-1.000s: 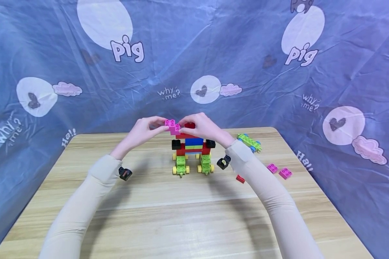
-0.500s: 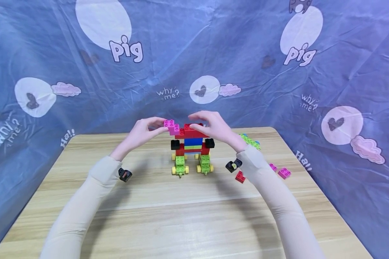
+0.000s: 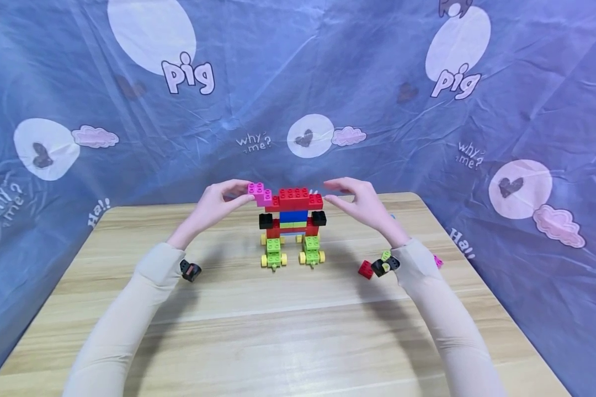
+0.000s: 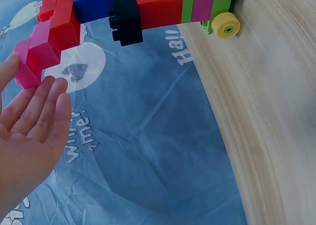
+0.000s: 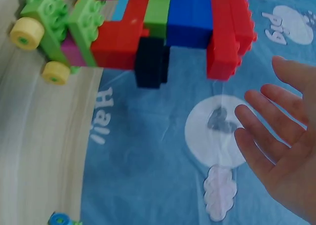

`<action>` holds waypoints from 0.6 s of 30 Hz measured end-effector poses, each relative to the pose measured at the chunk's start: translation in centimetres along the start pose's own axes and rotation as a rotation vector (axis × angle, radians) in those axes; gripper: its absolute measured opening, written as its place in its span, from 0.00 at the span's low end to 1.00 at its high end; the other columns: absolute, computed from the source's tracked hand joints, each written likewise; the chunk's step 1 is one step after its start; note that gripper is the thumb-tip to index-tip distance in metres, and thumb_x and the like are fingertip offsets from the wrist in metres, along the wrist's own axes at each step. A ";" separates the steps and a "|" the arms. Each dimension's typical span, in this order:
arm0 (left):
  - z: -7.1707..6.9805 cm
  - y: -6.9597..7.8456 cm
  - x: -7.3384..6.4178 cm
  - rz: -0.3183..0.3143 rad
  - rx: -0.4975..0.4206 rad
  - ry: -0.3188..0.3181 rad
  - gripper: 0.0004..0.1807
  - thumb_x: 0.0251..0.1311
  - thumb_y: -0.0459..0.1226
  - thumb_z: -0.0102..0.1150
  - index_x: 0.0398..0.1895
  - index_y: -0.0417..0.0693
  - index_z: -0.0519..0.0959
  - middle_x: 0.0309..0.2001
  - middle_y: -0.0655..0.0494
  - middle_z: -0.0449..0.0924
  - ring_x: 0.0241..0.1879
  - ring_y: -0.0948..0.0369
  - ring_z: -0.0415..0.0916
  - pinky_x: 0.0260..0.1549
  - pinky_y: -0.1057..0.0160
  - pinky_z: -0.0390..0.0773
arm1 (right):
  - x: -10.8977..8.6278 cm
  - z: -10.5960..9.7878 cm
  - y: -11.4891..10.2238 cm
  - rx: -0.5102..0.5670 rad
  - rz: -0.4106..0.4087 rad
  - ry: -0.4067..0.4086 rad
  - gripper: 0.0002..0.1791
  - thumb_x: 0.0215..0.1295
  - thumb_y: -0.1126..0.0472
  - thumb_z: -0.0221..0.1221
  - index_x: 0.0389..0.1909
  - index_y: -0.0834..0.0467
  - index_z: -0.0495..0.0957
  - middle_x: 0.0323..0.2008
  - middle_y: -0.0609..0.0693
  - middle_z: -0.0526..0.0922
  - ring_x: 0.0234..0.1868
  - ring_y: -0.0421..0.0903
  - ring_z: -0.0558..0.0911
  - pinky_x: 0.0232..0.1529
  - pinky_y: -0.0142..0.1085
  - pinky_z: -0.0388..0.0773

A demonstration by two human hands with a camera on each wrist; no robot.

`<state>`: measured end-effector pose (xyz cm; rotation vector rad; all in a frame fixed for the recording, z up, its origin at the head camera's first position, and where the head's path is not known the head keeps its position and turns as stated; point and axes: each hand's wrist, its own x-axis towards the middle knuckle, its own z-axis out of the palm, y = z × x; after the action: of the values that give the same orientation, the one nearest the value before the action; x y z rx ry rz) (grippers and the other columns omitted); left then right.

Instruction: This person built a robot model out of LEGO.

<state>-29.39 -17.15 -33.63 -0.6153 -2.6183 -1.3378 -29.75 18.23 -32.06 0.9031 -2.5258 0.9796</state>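
In the head view a toy figure of building bricks stands upright on the table, with red bricks [image 3: 294, 197] across its top. Below them come a blue brick [image 3: 293, 216], a black brick [image 3: 265, 221] on each side, and green wheeled bases [image 3: 273, 255]. Two stepped pink bricks [image 3: 256, 189] extend from the left end of the red row. My left hand [image 3: 214, 208] pinches the outer pink brick between thumb and fingers, also seen in the left wrist view. Just off the red row's right end, my right hand [image 5: 281, 141] holds nothing, its fingers apart.
A loose red brick [image 3: 365, 269] lies on the table [image 3: 278, 342] right of the figure, beside the black wrist camera [image 3: 385, 266]. A pink brick [image 3: 438, 261] peeks out past the right sleeve. Printed blue cloth [image 3: 238, 99] hangs behind the table.
My right hand has let go near the pink bricks and moved right, past the red top row, its fingers opening. The left hand keeps its pinch on the pink brick.
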 end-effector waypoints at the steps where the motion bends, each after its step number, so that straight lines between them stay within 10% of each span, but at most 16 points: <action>1: 0.0 0.0 0.0 0.001 -0.001 0.002 0.23 0.63 0.47 0.64 0.58 0.48 0.79 0.48 0.46 0.86 0.45 0.52 0.84 0.49 0.52 0.83 | -0.2 -0.1 0.2 -0.001 0.010 0.004 0.18 0.65 0.59 0.65 0.55 0.60 0.81 0.54 0.57 0.85 0.56 0.54 0.83 0.59 0.49 0.80; 18: 0.1 0.0 -0.2 -0.004 -0.015 -0.001 0.22 0.64 0.44 0.64 0.59 0.47 0.78 0.49 0.45 0.86 0.46 0.52 0.83 0.50 0.50 0.82 | -6.0 -2.1 6.0 0.017 0.194 0.074 0.19 0.67 0.61 0.62 0.57 0.62 0.79 0.53 0.61 0.85 0.54 0.59 0.83 0.58 0.52 0.79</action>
<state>-29.24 -17.16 -33.77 -0.6139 -2.6136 -1.3601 -28.94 25.77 -36.34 0.6220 -2.5814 1.0712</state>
